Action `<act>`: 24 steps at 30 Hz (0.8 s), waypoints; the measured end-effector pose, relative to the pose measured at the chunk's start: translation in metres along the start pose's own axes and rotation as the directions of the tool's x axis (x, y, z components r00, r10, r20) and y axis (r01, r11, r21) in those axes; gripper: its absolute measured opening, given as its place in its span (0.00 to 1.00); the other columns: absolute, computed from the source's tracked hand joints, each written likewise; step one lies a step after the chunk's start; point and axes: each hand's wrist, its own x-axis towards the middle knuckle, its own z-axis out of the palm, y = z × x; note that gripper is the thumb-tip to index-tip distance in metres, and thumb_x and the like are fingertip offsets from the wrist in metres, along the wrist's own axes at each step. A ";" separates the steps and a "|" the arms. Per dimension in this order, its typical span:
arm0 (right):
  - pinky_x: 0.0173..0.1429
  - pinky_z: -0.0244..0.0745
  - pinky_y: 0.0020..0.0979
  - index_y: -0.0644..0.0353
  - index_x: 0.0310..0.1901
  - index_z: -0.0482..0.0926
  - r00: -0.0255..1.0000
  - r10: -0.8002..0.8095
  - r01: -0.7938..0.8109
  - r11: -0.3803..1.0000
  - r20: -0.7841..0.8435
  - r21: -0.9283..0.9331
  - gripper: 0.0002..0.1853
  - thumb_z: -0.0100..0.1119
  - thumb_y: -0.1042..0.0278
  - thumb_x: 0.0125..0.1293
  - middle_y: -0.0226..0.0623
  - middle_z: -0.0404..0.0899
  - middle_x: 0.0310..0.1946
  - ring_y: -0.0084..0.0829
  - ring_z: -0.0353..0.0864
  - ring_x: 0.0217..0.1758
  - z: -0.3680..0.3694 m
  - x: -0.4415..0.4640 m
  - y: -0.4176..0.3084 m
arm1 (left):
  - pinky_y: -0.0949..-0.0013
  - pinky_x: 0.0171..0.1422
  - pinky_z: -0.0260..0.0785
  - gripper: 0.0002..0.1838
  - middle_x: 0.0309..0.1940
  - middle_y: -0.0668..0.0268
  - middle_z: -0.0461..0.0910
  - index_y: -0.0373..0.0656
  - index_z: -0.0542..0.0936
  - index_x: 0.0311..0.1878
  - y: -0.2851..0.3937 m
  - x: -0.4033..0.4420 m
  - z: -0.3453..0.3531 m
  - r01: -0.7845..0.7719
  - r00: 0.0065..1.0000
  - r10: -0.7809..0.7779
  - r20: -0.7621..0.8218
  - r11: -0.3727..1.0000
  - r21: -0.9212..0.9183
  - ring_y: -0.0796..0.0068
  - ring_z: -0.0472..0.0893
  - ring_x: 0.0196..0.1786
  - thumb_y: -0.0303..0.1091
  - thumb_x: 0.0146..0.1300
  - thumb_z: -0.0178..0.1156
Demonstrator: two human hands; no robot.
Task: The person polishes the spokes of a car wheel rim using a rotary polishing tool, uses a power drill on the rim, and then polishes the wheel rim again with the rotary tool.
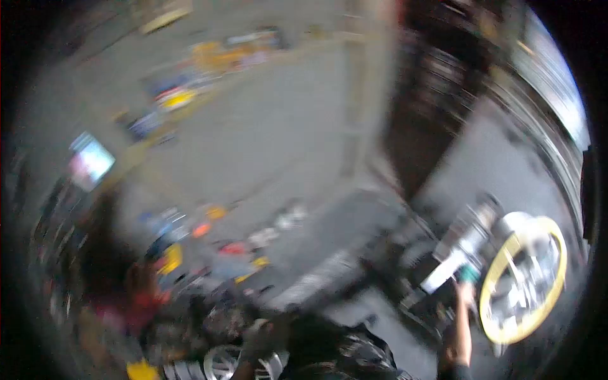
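Everything is smeared by motion. My right hand (465,292) reaches out on the right, its fingers seemingly closed at a small teal-green part (468,273) whose kind I cannot make out. That part adjoins a silver and white metal machine assembly (465,244). Just right of the hand stands a wheel with a yellow rim (489,303) and silvery spokes. At the bottom, a blurred greyish shape that looks like my left hand (259,330) is above silver spoked wheels (221,362). Its fingers cannot be made out.
Another person's hand (140,278) and reddish clothing blur at the left. A lit screen (93,158) hangs beyond. A grey bench surface (345,218) and several small coloured items lie ahead. Dark machinery (437,76) rises at the upper right, beside a bright window (551,69).
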 end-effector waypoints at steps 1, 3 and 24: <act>0.50 0.83 0.47 0.60 0.44 0.85 0.998 0.007 -0.009 1.000 -0.068 -0.020 0.26 0.70 0.43 0.55 0.49 0.86 0.43 0.47 0.87 0.45 0.048 0.050 0.034 | 0.59 0.50 0.76 0.17 0.35 0.56 0.84 0.41 0.84 0.46 0.026 0.018 0.005 -0.062 0.992 0.040 -0.122 0.982 -0.179 0.54 0.83 0.39 0.43 0.62 0.64; 0.57 0.80 0.46 0.62 0.49 0.82 0.983 0.142 -0.137 0.989 -0.118 0.049 0.31 0.72 0.46 0.51 0.49 0.81 0.50 0.45 0.83 0.55 0.030 0.037 0.019 | 0.58 0.54 0.75 0.15 0.35 0.54 0.84 0.39 0.83 0.45 0.101 0.044 0.014 0.006 0.997 -0.010 -0.071 0.999 -0.045 0.52 0.83 0.43 0.39 0.61 0.66; 0.73 0.67 0.39 0.68 0.66 0.67 0.887 -0.360 0.234 -0.188 -0.289 0.954 0.61 0.91 0.58 0.26 0.43 0.76 0.62 0.34 0.75 0.66 -0.163 -0.118 0.157 | 0.62 0.78 0.57 0.40 0.69 0.55 0.69 0.39 0.64 0.73 0.567 0.039 0.242 -0.293 -0.356 0.924 0.138 0.030 -0.956 0.61 0.68 0.72 0.45 0.62 0.68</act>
